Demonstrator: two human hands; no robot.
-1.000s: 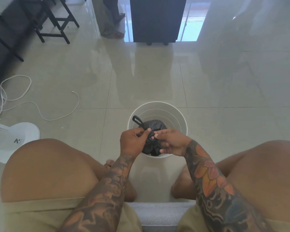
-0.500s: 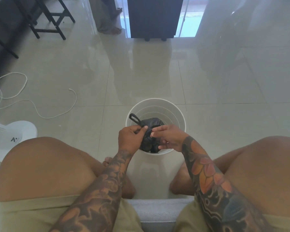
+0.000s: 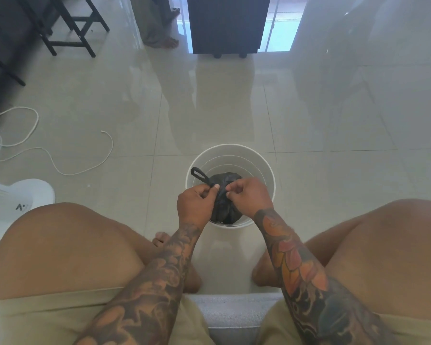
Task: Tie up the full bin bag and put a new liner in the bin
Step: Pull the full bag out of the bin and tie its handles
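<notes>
A white round bin [image 3: 266, 170] stands on the tiled floor between my knees. Inside it sits a black bin bag [image 3: 224, 207], gathered at the top. One black handle loop [image 3: 199, 175] sticks out to the upper left. My left hand [image 3: 194, 204] pinches the bag's neck at the base of that loop. My right hand [image 3: 249, 196] pinches the bag's top from the right side, fingers curled. Both hands are over the near half of the bin and hide part of the bag.
A white fan base [image 3: 20, 207] stands on the floor at the left, with a loose white cord [image 3: 85, 170] beside it. Black stool legs [image 3: 70, 31] are at the far left. A dark cabinet [image 3: 227, 23] and a person's bare feet [image 3: 164, 42] are at the back.
My hands have drawn slightly closer together on the bag's top. The bag and its loop stay in the bin. The view has shifted a little.
</notes>
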